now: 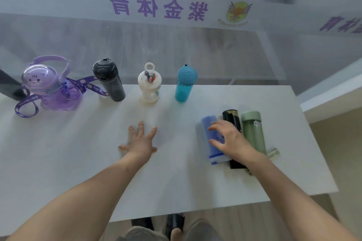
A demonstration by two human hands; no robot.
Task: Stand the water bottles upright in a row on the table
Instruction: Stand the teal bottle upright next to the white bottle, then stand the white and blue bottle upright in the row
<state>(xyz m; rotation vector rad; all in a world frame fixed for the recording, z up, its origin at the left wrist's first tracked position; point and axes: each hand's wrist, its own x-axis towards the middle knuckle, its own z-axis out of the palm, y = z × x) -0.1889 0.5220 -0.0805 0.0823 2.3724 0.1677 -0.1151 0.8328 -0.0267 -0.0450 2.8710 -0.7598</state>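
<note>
Fingers (212,128) of the right hand (228,137) are spread wide and draped over the blue bottle (212,143), which is lying on its side at the right of the bench (176,182). Honestly can't tell if they've actually closed on it or are just resting on top, the bottle looks a bit blurred. Left hand (140,142) is flat on the bench, fingers splayed, holding nothing.

Four bottles stand upright along the far edge: purple bear bottle (51,88), dark grey bottle (109,80), clear white bottle (149,84), teal bottle (185,84). Three are on their sides, packed right together: the blue one, a black bottle (232,118) touching it, and a green bottle (253,131) beyond that.

My take on doing this bit right: wrap around the middle of the blue one properly, thumb underneath, before lifting, since a round bottle can roll. Pulling it away will probably nudge the black one, so lift up rather than drag sideways. Then tip it base down and set it to the right of the teal one, keeping similar spacing. That free left hand could steady the neighbours.
</note>
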